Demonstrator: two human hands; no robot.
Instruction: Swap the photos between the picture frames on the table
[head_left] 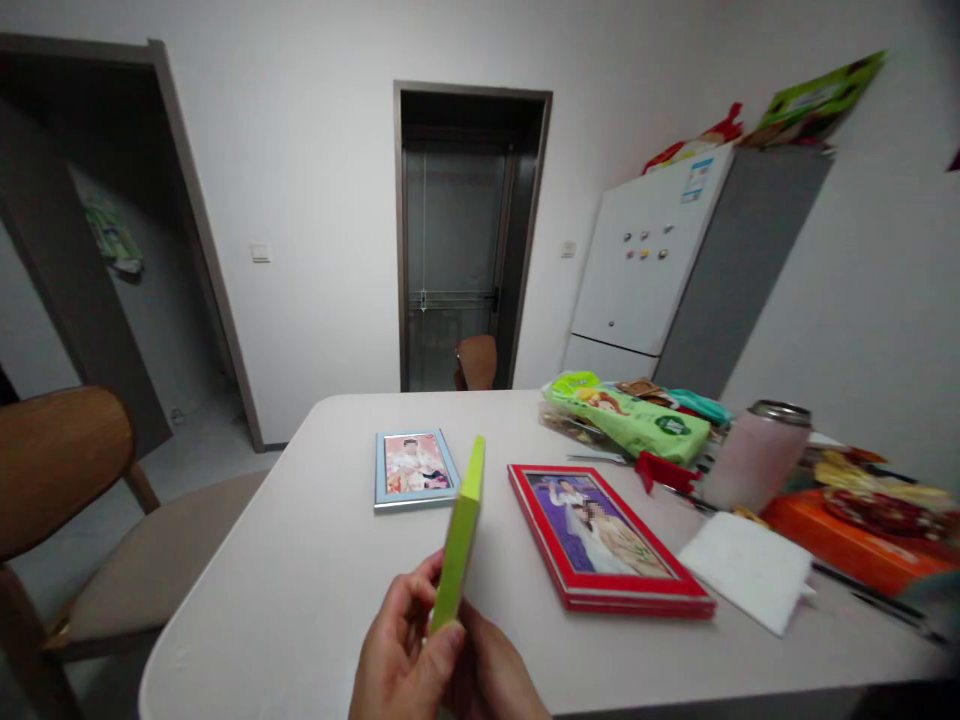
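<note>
A slim lime-green picture frame (pixel 459 535) stands upright above the near side of the table, turned edge-on so its faces hardly show. My left hand (pixel 409 640) grips its lower end, thumb on the near edge and fingers on the left side. Against the lower right side is my right hand (pixel 501 660), closed on the frame, its fingertips mostly hidden. Beyond my hands a light-blue picture frame (pixel 380 478) lies flat with a photo in it. To the right lie red picture frames (pixel 637 600), apparently stacked, with a photo of people on top.
The white table (pixel 255 560) has a rounded left corner. On its right side are a green packet (pixel 630 415), a pink tumbler (pixel 761 455), white tissue (pixel 750 565) and an orange box (pixel 847 535). A wooden chair (pixel 67 470) stands at the left, a fridge (pixel 637 260) behind.
</note>
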